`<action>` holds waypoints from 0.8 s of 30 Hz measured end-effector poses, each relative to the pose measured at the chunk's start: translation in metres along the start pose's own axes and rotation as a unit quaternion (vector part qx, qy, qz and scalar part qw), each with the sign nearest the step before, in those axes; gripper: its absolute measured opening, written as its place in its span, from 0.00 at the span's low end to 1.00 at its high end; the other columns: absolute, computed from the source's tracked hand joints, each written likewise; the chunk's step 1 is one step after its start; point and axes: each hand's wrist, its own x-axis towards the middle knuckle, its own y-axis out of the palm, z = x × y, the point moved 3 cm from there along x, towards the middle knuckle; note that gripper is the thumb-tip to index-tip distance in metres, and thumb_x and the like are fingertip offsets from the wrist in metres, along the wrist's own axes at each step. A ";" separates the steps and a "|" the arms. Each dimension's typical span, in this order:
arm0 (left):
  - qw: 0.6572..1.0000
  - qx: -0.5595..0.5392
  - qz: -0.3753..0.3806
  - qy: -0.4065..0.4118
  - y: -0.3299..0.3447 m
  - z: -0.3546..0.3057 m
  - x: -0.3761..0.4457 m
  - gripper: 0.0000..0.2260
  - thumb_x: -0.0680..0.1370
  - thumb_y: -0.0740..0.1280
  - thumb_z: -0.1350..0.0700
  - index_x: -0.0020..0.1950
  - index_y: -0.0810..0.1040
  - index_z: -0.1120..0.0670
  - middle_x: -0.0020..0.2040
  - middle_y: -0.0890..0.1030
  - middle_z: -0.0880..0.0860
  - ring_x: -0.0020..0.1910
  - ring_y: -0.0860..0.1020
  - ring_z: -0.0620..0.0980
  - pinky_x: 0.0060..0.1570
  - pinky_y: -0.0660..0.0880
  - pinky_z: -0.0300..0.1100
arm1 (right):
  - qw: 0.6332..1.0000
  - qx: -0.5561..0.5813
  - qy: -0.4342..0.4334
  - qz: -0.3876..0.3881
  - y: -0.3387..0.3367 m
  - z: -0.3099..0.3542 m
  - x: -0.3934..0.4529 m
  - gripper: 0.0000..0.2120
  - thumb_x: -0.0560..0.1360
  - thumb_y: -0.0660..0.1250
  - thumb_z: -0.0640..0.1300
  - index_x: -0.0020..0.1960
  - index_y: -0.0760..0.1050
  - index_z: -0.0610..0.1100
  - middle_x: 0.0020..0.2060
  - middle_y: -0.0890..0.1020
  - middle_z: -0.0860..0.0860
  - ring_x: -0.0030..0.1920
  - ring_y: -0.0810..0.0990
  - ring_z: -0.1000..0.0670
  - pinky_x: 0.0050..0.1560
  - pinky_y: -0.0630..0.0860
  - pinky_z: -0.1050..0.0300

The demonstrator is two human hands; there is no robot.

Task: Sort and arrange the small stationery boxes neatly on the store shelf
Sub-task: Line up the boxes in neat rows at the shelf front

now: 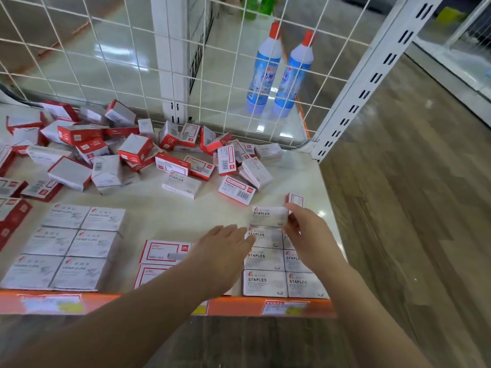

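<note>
- Lying at the far left of the shelf (164,216), red-and-white boxes overlap the frame edge, some cut off from view.
- Toward the front left, a block of paper clip boxes (67,245) sits in two tidy columns, three rows deep, printed faces up and edges touching.
- Behind them, a loose heap of red-and-white boxes (106,150) sprawls across the back of the shelf against the wire mesh panel (132,49); the boxes lie tilted, on their sides or overlapping.
- Near the middle front, two flat red-bordered boxes (164,252) lie one behind the other, the nearer one partly hidden by the left forearm.
- Left hand (225,248) reaches forward with straight, spread fingers, palm down and holding nothing; its fingertips touch the left edge of the stack of staples boxes.
- Between the heap and the hands, a single grey staples box (182,183) and a red-and-white box (236,189) lie apart on bare shelf.
- Stacked at the front right, staples boxes (265,282) form two columns with labels up, reaching to the orange shelf edge (239,306).
- Right hand (305,232) pinches one staples box (268,216) by its right end, thumb and fingers curled on it, at the far end of the left column.
- Just behind the right fingers, a small red-bordered box (295,200) stands on edge.
- Beyond the mesh, two blue bottles (279,73) with red caps stand side by side.
</note>
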 end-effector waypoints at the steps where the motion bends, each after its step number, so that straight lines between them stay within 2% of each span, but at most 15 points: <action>1: 1.000 0.002 0.002 -0.001 0.001 0.001 0.002 0.26 0.82 0.55 0.49 0.77 0.47 0.50 0.77 0.49 0.51 0.76 0.49 0.52 0.73 0.46 0.47 | 1.000 0.002 -0.001 0.006 0.001 0.000 0.002 0.05 0.77 0.61 0.38 0.51 0.74 0.42 0.42 0.77 0.50 0.44 0.75 0.49 0.46 0.73 0.53; 3: 1.000 0.001 0.001 -0.005 0.003 0.002 0.006 0.27 0.82 0.54 0.48 0.77 0.47 0.50 0.77 0.48 0.52 0.76 0.48 0.52 0.73 0.46 0.47 | 1.000 0.008 0.000 0.015 0.004 -0.001 0.005 0.05 0.77 0.60 0.38 0.50 0.74 0.41 0.42 0.77 0.49 0.43 0.74 0.48 0.45 0.72 0.54; 7: 1.000 -0.016 -0.010 -0.008 0.003 0.003 0.013 0.27 0.81 0.55 0.48 0.77 0.48 0.52 0.77 0.50 0.51 0.76 0.49 0.52 0.73 0.48 0.47 | 0.999 -0.013 0.014 0.045 0.010 -0.005 0.013 0.12 0.77 0.59 0.39 0.60 0.73 0.43 0.49 0.78 0.47 0.48 0.74 0.49 0.48 0.70 0.57; 11: 1.000 -0.021 -0.019 0.000 0.002 0.004 0.016 0.26 0.82 0.54 0.48 0.76 0.50 0.52 0.77 0.52 0.52 0.75 0.52 0.52 0.73 0.50 0.46 | 0.997 -0.032 0.031 0.062 0.013 -0.005 0.019 0.13 0.77 0.59 0.37 0.59 0.74 0.44 0.49 0.77 0.46 0.46 0.73 0.49 0.47 0.70 0.57; 18: 0.999 -0.032 -0.020 0.002 -0.001 0.003 0.017 0.24 0.82 0.55 0.50 0.76 0.53 0.53 0.76 0.55 0.52 0.73 0.56 0.52 0.71 0.56 0.45 | 0.994 -0.042 0.055 0.086 0.016 -0.003 0.020 0.18 0.73 0.59 0.33 0.61 0.72 0.37 0.50 0.73 0.44 0.50 0.73 0.44 0.51 0.70 0.54; 22: 0.999 -0.035 -0.013 0.001 0.000 0.003 0.017 0.24 0.82 0.55 0.49 0.76 0.53 0.53 0.76 0.55 0.52 0.73 0.56 0.51 0.71 0.56 0.45 | 0.994 -0.050 0.041 0.093 0.019 -0.006 0.020 0.18 0.73 0.60 0.34 0.63 0.71 0.37 0.50 0.72 0.44 0.50 0.73 0.45 0.50 0.69 0.56; 24: 0.999 -0.035 -0.021 0.001 -0.001 0.003 0.017 0.23 0.82 0.54 0.50 0.75 0.54 0.53 0.76 0.54 0.52 0.73 0.56 0.51 0.71 0.56 0.45 | 0.996 -0.033 0.038 0.077 0.019 -0.009 0.019 0.18 0.74 0.61 0.34 0.64 0.71 0.39 0.49 0.72 0.47 0.48 0.72 0.48 0.47 0.68 0.60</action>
